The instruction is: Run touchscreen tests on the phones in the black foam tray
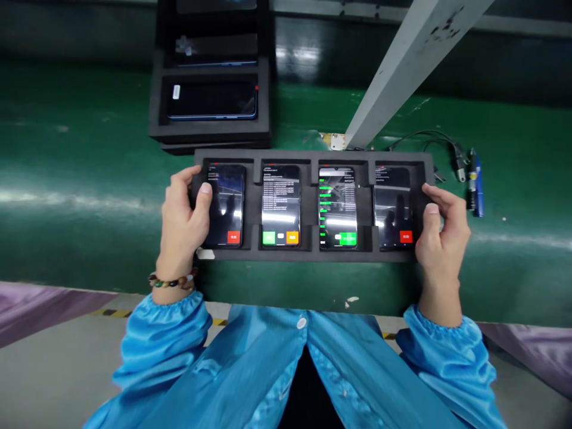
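Observation:
A black foam tray lies across the bench in front of me, with several lit smartphones in its slots. My left hand grips its left end, thumb over the rim beside a dark-screened phone with a red button. On the opposite end my right hand is closed round the edge, near another dark phone with a red button. Between them, one smartphone shows white text with green and orange buttons. Its neighbour, a smartphone, shows green bars and a green button.
Behind on the left stands a stack of black foam trays holding phones with unlit screens. A grey metal post slants up from the green bench. A cable with a plug and pens lie at the right.

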Demonstrator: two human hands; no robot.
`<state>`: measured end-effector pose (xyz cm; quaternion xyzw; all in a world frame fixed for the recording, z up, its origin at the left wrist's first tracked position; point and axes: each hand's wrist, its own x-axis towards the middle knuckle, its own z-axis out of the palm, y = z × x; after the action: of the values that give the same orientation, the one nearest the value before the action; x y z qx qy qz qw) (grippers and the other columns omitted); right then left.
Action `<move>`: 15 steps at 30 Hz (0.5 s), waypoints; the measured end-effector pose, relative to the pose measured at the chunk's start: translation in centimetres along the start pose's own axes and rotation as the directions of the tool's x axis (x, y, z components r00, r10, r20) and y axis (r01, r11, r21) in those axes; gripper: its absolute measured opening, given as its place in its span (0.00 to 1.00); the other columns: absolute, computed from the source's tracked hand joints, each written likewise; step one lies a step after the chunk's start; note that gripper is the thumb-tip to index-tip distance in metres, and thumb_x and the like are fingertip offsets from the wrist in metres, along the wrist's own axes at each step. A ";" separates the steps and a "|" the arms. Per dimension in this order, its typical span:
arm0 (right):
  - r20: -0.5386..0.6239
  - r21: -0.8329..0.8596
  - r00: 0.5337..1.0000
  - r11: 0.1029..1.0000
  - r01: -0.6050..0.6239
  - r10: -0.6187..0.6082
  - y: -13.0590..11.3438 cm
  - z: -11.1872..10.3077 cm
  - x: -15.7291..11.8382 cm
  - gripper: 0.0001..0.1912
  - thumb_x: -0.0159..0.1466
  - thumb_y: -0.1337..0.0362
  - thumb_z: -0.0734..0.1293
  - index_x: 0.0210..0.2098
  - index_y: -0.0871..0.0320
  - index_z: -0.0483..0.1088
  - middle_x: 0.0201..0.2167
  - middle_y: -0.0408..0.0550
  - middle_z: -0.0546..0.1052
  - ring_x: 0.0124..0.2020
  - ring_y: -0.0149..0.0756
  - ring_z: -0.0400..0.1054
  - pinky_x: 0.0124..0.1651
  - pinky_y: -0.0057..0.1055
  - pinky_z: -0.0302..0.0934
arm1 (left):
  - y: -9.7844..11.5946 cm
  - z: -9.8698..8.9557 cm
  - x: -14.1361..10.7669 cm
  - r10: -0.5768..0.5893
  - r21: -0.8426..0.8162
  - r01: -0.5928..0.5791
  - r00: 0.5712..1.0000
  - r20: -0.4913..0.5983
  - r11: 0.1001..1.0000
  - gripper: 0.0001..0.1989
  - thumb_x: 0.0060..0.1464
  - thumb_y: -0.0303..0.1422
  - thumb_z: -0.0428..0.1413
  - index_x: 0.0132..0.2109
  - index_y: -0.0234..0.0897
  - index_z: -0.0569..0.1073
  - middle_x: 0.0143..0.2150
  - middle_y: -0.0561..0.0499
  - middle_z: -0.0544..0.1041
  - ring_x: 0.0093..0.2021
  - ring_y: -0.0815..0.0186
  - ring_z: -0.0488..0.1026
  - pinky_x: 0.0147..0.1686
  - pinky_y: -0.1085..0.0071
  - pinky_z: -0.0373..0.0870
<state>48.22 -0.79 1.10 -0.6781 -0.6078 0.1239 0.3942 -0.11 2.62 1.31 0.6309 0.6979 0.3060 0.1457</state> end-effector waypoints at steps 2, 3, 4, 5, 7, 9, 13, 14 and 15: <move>-0.002 -0.003 1.000 1.000 -0.002 0.002 0.0 0.0 0.0 0.21 0.80 0.55 0.62 0.68 0.49 0.73 0.66 0.52 0.80 0.68 0.47 0.75 0.74 0.60 0.67 | 0.1 0.0 0.0 0.002 -0.004 -0.002 1.000 0.006 1.000 0.28 0.76 0.49 0.53 0.74 0.40 0.70 0.68 0.38 0.78 0.69 0.47 0.75 0.69 0.46 0.69; -0.003 -0.009 1.000 1.000 0.002 -0.002 0.0 0.0 0.0 0.21 0.80 0.55 0.62 0.68 0.49 0.73 0.66 0.52 0.80 0.68 0.47 0.75 0.73 0.60 0.67 | 0.1 0.0 0.0 0.001 -0.006 0.000 1.000 0.007 1.000 0.28 0.76 0.49 0.53 0.74 0.40 0.71 0.68 0.38 0.78 0.68 0.48 0.75 0.69 0.46 0.70; -0.005 -0.016 1.000 1.000 0.007 -0.007 0.0 0.0 0.0 0.21 0.80 0.55 0.62 0.68 0.49 0.73 0.66 0.51 0.80 0.68 0.47 0.75 0.73 0.60 0.68 | 0.1 0.0 0.0 -0.001 -0.009 0.002 1.000 0.006 1.000 0.28 0.76 0.49 0.53 0.74 0.40 0.71 0.68 0.38 0.79 0.68 0.48 0.76 0.69 0.46 0.70; -0.007 -0.022 1.000 1.000 0.012 -0.013 0.0 0.0 0.0 0.21 0.80 0.55 0.62 0.68 0.49 0.73 0.66 0.51 0.80 0.68 0.48 0.75 0.73 0.61 0.68 | 0.0 0.0 0.0 -0.003 -0.012 0.003 1.000 0.003 1.000 0.28 0.76 0.49 0.53 0.74 0.40 0.71 0.67 0.38 0.79 0.68 0.48 0.76 0.69 0.46 0.70; -0.012 -0.031 1.000 0.999 0.018 -0.018 0.0 0.0 0.0 0.21 0.79 0.56 0.62 0.68 0.49 0.73 0.66 0.50 0.80 0.69 0.48 0.75 0.73 0.61 0.67 | -0.1 0.0 0.0 -0.002 -0.013 0.002 1.000 -0.002 1.000 0.29 0.76 0.50 0.52 0.73 0.39 0.71 0.67 0.37 0.79 0.68 0.47 0.76 0.69 0.46 0.70; -0.012 -0.037 1.000 0.999 0.017 -0.017 0.0 0.1 -0.1 0.21 0.79 0.56 0.62 0.68 0.48 0.73 0.66 0.50 0.80 0.69 0.48 0.74 0.74 0.61 0.67 | -0.2 0.0 0.0 -0.002 -0.014 0.002 1.000 -0.005 1.000 0.29 0.76 0.50 0.52 0.73 0.39 0.71 0.67 0.37 0.79 0.68 0.48 0.76 0.69 0.47 0.70; -0.011 -0.044 1.000 0.999 0.018 -0.018 0.0 0.1 0.0 0.21 0.79 0.55 0.61 0.68 0.48 0.74 0.66 0.49 0.80 0.69 0.47 0.75 0.73 0.62 0.67 | -0.3 0.0 0.0 -0.002 -0.024 0.002 1.000 -0.008 1.000 0.28 0.77 0.51 0.51 0.73 0.41 0.71 0.68 0.39 0.79 0.69 0.50 0.76 0.70 0.49 0.70; -0.012 -0.043 1.000 0.999 0.018 -0.018 0.0 0.1 0.0 0.21 0.79 0.55 0.61 0.68 0.47 0.74 0.66 0.49 0.80 0.69 0.48 0.75 0.74 0.62 0.67 | -0.3 0.0 0.0 -0.004 -0.024 0.004 1.000 -0.007 1.000 0.28 0.77 0.51 0.51 0.73 0.41 0.71 0.68 0.39 0.79 0.69 0.50 0.76 0.70 0.49 0.70; -0.010 -0.043 1.000 0.999 0.018 -0.018 0.0 0.0 0.0 0.21 0.79 0.55 0.61 0.68 0.47 0.73 0.66 0.49 0.80 0.70 0.48 0.74 0.74 0.63 0.67 | -0.3 0.0 0.0 -0.005 -0.021 0.005 1.000 -0.004 1.000 0.28 0.77 0.51 0.52 0.73 0.42 0.71 0.68 0.39 0.79 0.69 0.50 0.76 0.70 0.49 0.70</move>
<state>48.20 -0.80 1.05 -0.6815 -0.6143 0.1037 0.3840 -0.32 2.59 1.11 0.6270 0.6965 0.3145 0.1516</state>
